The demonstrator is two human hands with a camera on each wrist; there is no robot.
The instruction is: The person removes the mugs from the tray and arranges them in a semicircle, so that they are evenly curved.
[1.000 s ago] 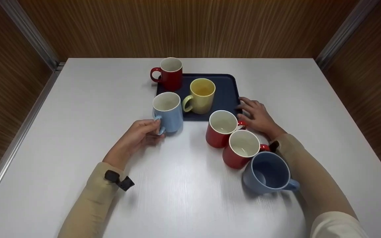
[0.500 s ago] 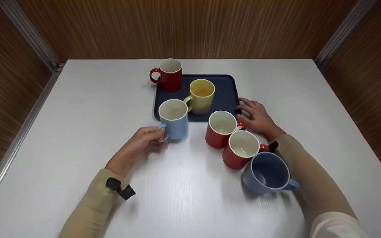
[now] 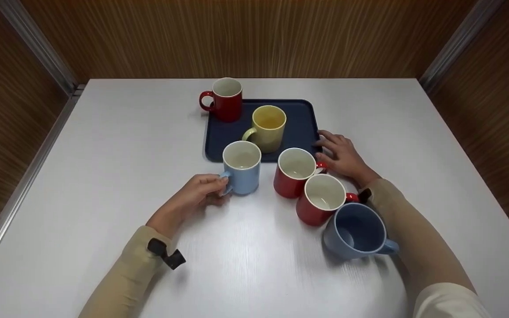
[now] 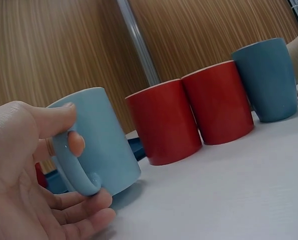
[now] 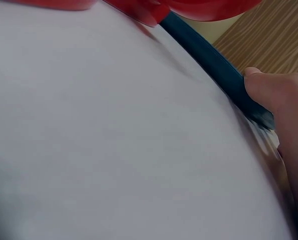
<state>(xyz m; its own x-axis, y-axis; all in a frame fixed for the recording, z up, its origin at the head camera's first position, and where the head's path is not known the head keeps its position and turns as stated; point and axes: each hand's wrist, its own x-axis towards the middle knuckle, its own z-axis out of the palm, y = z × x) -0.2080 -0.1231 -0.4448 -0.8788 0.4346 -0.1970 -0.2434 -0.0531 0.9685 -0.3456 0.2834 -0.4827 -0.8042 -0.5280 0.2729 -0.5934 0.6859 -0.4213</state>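
Observation:
My left hand (image 3: pixel 195 198) pinches the handle of a light blue mug (image 4: pixel 101 140), thumb on top and fingers below. This mug is upright, close over the white table in front of the navy tray (image 3: pixel 301 121). At the tray's right edge rests my right hand (image 3: pixel 343 154), fingers spread; in the right wrist view its thumb (image 5: pixel 264 90) lies against the rim. A yellow mug (image 3: pixel 270 132) stands on the tray, and a red mug (image 3: pixel 229 106) is at its back left corner, handle pointing left.
Two red mugs (image 3: pixel 286 183) (image 4: pixel 219 105) and a darker blue mug (image 3: pixel 347 247) stand in a slanting row, from the tray's front right toward the right forearm. Wood-grain panels (image 3: pixel 254 39) border the white table (image 3: pixel 219 265).
The left hand has carried the light blue mug right and toward the person, from the tray's left front corner to before the yellow mug. The right hand has stayed at the tray.

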